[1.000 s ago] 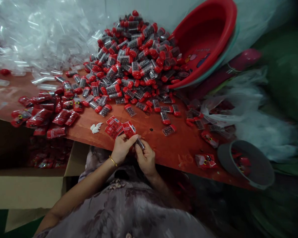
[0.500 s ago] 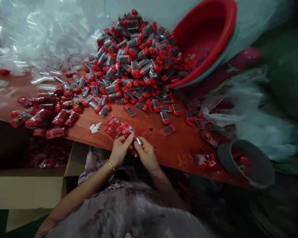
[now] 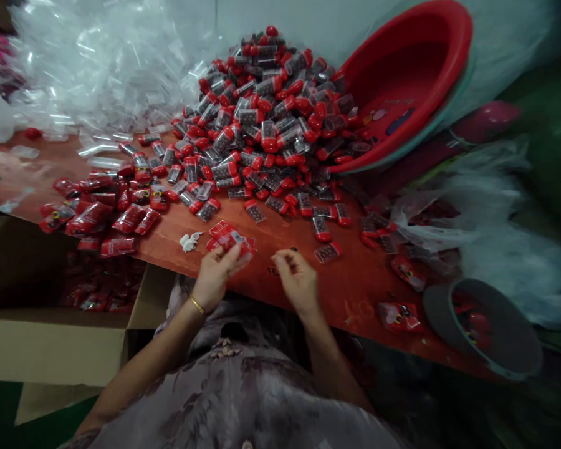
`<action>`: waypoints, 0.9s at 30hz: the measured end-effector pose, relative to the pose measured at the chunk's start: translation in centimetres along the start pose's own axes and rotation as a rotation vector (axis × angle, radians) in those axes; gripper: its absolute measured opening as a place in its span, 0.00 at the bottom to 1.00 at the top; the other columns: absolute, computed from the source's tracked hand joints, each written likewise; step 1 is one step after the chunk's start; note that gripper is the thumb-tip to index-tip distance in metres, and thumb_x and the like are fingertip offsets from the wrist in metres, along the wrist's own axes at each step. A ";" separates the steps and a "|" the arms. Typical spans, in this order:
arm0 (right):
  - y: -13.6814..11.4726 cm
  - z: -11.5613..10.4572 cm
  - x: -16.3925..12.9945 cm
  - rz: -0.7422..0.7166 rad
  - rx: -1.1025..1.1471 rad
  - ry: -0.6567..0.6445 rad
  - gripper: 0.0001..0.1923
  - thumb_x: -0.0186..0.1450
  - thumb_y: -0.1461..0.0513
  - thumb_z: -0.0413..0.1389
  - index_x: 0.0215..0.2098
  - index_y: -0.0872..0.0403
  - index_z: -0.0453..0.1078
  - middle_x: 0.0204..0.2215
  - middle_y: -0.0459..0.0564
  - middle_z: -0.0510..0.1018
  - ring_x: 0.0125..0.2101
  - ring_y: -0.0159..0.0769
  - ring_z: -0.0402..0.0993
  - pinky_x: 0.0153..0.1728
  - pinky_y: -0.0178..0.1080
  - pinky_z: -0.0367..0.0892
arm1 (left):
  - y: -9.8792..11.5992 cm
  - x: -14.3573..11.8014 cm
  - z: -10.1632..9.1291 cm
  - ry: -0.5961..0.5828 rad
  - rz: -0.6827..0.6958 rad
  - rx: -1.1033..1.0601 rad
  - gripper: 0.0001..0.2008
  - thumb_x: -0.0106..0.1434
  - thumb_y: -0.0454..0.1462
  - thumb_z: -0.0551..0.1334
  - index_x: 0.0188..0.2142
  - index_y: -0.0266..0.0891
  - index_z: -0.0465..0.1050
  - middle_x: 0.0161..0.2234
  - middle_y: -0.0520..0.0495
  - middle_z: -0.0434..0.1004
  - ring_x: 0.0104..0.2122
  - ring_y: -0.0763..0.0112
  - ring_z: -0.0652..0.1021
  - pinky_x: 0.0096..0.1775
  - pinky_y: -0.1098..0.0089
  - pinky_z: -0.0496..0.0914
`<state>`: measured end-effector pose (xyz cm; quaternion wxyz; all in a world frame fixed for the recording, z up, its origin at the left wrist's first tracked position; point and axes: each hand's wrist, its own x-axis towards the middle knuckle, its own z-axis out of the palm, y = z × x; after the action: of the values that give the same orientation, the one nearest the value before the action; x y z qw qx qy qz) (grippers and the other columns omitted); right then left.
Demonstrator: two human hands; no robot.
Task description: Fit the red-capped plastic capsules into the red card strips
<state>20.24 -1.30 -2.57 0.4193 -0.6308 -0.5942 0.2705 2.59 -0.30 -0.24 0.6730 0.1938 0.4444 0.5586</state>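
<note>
1. While the left hand [image 3: 217,274] rests at the near edge of the desk [image 3: 350,290], its fingers are pinched together on a small red packet [image 3: 231,240], which lies over a few similar flat red wrappers [image 3: 217,229] just behind it.
2. The right hand [image 3: 297,279] hovers close beside it, also at the near edge; its fingertips are curled toward each other, but whether they pinch something small cannot be told, since the hand is blurred.
3. The packet looks light and thin, a glossy film wrapper, so it is probably soft, a little slippery, and easy to crease. A pinch at its near end, thumb on top and fingers under, seems the safe hold.
4. Toward the far edge lies a big pile of capsules [image 3: 266,118] with red caps, spilling from a tilted red basin [image 3: 402,81]. These seem stiff, light and ready to roll, so the sides of the body are the better place to grip.
5. Finished red packs [image 3: 98,209] lie at the left edge above a cardboard box [image 3: 51,349].
</note>
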 end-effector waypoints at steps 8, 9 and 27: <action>6.9 -1.9 2.9 0.001 -0.725 0.132 0.28 0.66 0.53 0.43 0.59 0.62 0.57 0.60 0.68 0.59 0.61 0.58 0.51 0.54 0.62 0.54 | 12.0 4.7 -11.1 0.450 0.385 -0.198 0.26 0.66 0.52 0.43 0.30 0.38 0.71 0.35 0.48 0.79 0.45 0.72 0.76 0.48 0.70 0.70; 6.6 -1.0 2.5 -0.037 -0.735 0.082 0.28 0.67 0.54 0.43 0.60 0.61 0.56 0.62 0.66 0.57 0.62 0.56 0.48 0.56 0.61 0.52 | 12.1 4.9 -11.0 0.438 0.399 -0.150 0.28 0.66 0.53 0.42 0.31 0.37 0.71 0.39 0.46 0.79 0.47 0.70 0.75 0.49 0.68 0.69; 4.8 1.7 1.1 -0.143 -0.635 0.056 0.25 0.67 0.52 0.44 0.56 0.57 0.62 0.60 0.64 0.61 0.62 0.51 0.51 0.56 0.58 0.52 | 0.7 5.9 -4.2 0.087 0.656 1.640 0.12 0.62 0.42 0.56 0.39 0.46 0.78 0.53 0.43 0.73 0.60 0.49 0.61 0.58 0.43 0.46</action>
<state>21.43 0.41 -7.33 0.2358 -0.6939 -0.6800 0.0239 -1.32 4.32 -4.19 0.1104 0.7119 0.6523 0.2357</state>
